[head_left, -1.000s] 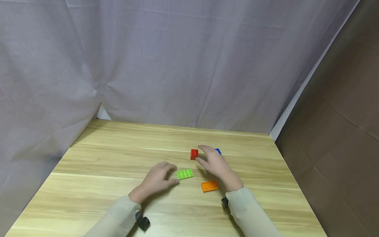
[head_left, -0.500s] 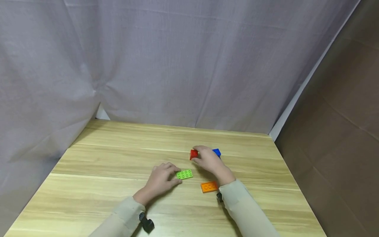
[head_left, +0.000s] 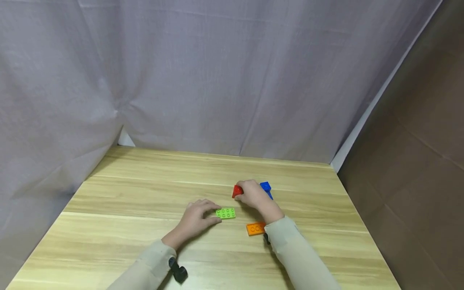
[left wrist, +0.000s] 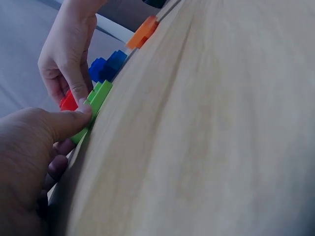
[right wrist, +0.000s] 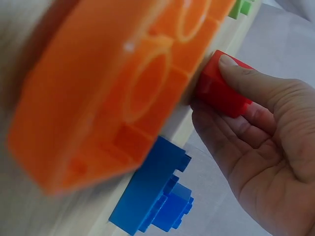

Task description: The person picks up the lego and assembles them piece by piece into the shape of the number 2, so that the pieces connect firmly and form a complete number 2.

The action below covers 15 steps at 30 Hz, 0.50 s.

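My right hand (head_left: 254, 198) pinches a small red toy building brick (head_left: 237, 191) between thumb and fingers. The brick tilts in this grip, as the right wrist view shows the thumb on one face of the red brick (right wrist: 221, 91). Lower and to the left, my left hand (head_left: 193, 219) grips the left end of a flat lime-green brick (head_left: 226, 213) with eight-stud face up. In the left wrist view the thumb presses on the green brick (left wrist: 100, 96), and the other fingers are partly hidden beneath it.
Behind the right hand, a small blue brick (head_left: 266, 186) sits on a longer blue brick (right wrist: 147, 184). An orange brick (head_left: 255, 229) lies hollow side up beside the right sleeve, partly covered. Grey cloth (head_left: 203, 80) hangs behind the wooden table (head_left: 145, 189).
My right hand has moved left, taken hold of the red brick and tilted it. My left hand has closed in on the green brick, which has turned slightly.
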Each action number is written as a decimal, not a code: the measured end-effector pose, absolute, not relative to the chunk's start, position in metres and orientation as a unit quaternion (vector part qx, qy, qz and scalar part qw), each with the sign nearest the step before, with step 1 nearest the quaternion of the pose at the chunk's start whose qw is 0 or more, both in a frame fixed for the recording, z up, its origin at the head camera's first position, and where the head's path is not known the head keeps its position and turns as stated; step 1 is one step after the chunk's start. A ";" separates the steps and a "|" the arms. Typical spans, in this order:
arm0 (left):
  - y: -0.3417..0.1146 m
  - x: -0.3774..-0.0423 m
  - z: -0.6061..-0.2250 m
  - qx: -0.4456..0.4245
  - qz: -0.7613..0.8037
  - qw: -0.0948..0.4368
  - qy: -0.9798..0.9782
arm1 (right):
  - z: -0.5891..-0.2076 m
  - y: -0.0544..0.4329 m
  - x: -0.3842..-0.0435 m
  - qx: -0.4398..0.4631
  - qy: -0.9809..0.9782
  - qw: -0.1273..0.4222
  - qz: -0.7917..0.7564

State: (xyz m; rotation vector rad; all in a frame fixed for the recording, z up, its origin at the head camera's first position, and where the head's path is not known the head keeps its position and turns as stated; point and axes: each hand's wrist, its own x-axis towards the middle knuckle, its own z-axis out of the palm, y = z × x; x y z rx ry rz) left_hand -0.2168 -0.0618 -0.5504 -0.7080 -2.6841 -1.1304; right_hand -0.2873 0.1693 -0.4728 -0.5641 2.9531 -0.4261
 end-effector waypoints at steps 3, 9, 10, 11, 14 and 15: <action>-0.064 -0.218 -0.550 -0.233 -0.389 0.058 -0.889 | -0.474 0.168 -0.287 -0.183 0.972 0.054 -0.136; -0.065 -0.217 -0.548 -0.226 -0.401 0.050 -0.887 | -0.474 0.167 -0.289 -0.180 0.973 0.058 -0.132; -0.064 -0.217 -0.547 -0.226 -0.401 0.050 -0.886 | -0.474 0.167 -0.289 -0.179 0.974 0.058 -0.130; -0.064 -0.217 -0.546 -0.225 -0.402 0.049 -0.886 | -0.474 0.167 -0.289 -0.177 0.974 0.058 -0.130; -0.063 -0.216 -0.544 -0.223 -0.402 0.046 -0.887 | -0.474 0.168 -0.289 -0.176 0.973 0.057 -0.135; -0.063 -0.216 -0.544 -0.221 -0.402 0.045 -0.887 | -0.474 0.168 -0.288 -0.176 0.973 0.055 -0.138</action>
